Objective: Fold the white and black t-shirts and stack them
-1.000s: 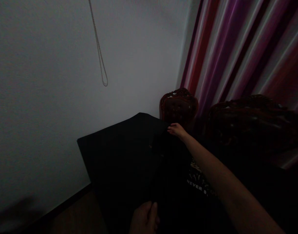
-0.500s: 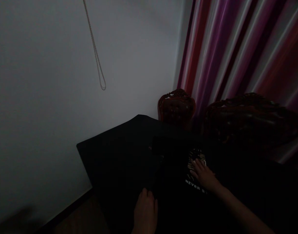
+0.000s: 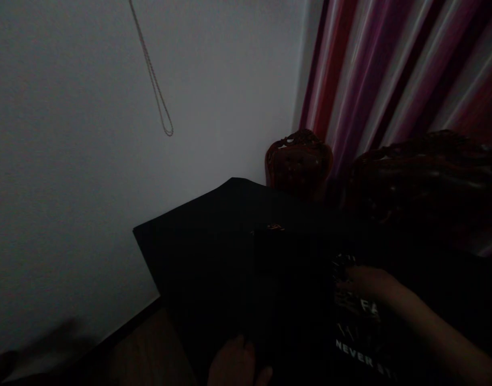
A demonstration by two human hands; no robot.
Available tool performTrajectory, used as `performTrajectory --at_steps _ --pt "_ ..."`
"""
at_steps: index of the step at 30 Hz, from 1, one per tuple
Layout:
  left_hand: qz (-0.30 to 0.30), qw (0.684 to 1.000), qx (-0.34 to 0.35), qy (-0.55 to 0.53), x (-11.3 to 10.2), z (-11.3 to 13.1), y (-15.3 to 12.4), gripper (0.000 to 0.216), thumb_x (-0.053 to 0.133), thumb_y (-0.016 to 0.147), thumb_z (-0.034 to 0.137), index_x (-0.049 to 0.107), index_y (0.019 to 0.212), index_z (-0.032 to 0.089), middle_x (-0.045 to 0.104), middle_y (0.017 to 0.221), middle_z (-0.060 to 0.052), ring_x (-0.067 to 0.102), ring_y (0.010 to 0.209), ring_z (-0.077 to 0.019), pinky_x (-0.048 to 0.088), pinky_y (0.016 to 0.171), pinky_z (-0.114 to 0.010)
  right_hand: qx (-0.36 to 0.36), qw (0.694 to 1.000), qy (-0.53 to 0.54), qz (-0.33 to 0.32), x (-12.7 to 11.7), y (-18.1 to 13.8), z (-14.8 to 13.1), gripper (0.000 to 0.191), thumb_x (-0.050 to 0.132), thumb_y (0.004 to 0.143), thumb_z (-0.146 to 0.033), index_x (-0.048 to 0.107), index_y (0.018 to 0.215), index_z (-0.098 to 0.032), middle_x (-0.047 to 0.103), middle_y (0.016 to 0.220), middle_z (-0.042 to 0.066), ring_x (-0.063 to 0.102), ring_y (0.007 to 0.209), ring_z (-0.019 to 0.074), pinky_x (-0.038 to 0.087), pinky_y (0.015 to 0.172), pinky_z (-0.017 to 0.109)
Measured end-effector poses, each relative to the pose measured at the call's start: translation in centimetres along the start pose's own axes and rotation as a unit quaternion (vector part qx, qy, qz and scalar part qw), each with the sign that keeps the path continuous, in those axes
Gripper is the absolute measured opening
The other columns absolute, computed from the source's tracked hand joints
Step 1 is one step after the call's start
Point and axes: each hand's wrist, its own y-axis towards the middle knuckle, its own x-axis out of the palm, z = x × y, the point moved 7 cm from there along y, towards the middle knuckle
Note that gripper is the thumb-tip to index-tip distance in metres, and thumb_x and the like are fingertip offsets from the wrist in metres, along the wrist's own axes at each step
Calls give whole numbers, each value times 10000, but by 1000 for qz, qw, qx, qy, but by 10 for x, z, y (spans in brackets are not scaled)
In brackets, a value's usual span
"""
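The room is very dim. A black T-shirt point(image 3: 310, 321) with white print reading "NEVER ST" lies spread on a black table point(image 3: 198, 241). My right hand point(image 3: 366, 281) rests palm down on the shirt just above the print, fingers stretched toward the left. My left hand point(image 3: 236, 364) lies at the bottom edge of the view on the shirt's near left side, fingers forward and thumb out to the right. Neither hand holds anything that I can make out.
A white wall point(image 3: 89, 161) runs along the left with a looped cord point(image 3: 157, 96) hanging on it. Two carved dark red chairs point(image 3: 298, 161) point(image 3: 426, 177) stand behind the table. A purple, red and white striped curtain point(image 3: 390, 75) hangs at the right. Brown floor point(image 3: 145, 348) shows at lower left.
My right hand has slid from the shirt's far end near the chair back toward me, over the print. My left hand has stayed at the near edge. The view shifted slightly.
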Motion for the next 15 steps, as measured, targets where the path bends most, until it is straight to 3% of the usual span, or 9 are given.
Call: performTrajectory --at_steps 3,7,11,15 --pt "140 990 5 1 -74 22 37 331 386 950 376 645 980 172 675 1026 -106 632 943 -235 483 853 -359 -74 996 12 56 -35 44 -46 341 526 916 -431 657 1096 -173 665 1075 125 636 945 261 478 799 347" --pt "175 984 -12 -3 -130 41 141 213 452 949 274 630 1002 169 671 1053 -90 624 997 -188 465 865 -277 -71 992 22 106 -51 91 -80 372 474 957 -303 537 1297 -166 565 1280 122 557 1114 233 425 914 310" --pt "160 986 -46 -1 -144 48 233 230 529 941 312 613 1072 142 649 1100 -89 618 1013 -195 497 885 -358 -15 992 -3 122 -38 109 -59 400 448 945 -206 511 1338 -176 547 1302 139 518 1165 269 398 937 380" --pt "139 987 -81 -7 -136 51 275 316 578 915 403 605 1099 147 636 1104 -76 626 978 -196 529 856 -400 30 991 -31 129 -26 105 -14 403 389 936 -140 550 1303 -192 582 1236 149 535 1116 272 383 916 415"
